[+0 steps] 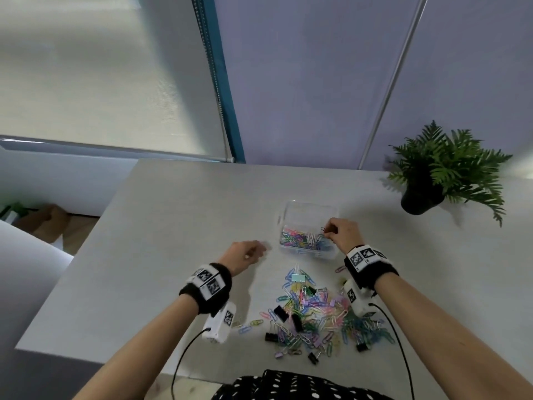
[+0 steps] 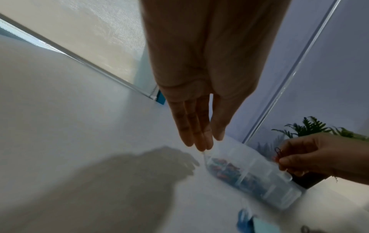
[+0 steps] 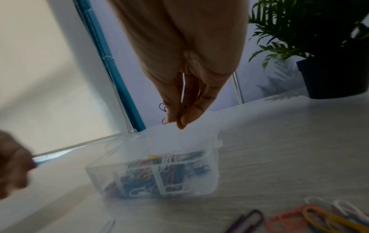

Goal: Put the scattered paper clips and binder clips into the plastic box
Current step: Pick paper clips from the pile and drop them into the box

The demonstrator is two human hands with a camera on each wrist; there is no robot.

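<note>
**Plastic box partly filled, most clips still loose**

Clear plastic box (image 1: pixel 308 230) sat at twelve o'clock from the heap, its near half already holding a layer of coloured paper clips. Over its right edge the right hand (image 1: pixel 343 233) pinched a few small wire paper clips (image 3: pixel 164 113) between thumb and fingertips, seemingly about to drop them in. At nine o'clock from the box the left hand (image 1: pixel 243 255) hovered with fingers straight and together, holding nothing. Much remained: a scattered pile of coloured paper clips and black binder clips (image 1: pixel 320 314) still lay on the pale grey table (image 1: pixel 178 226).
</note>
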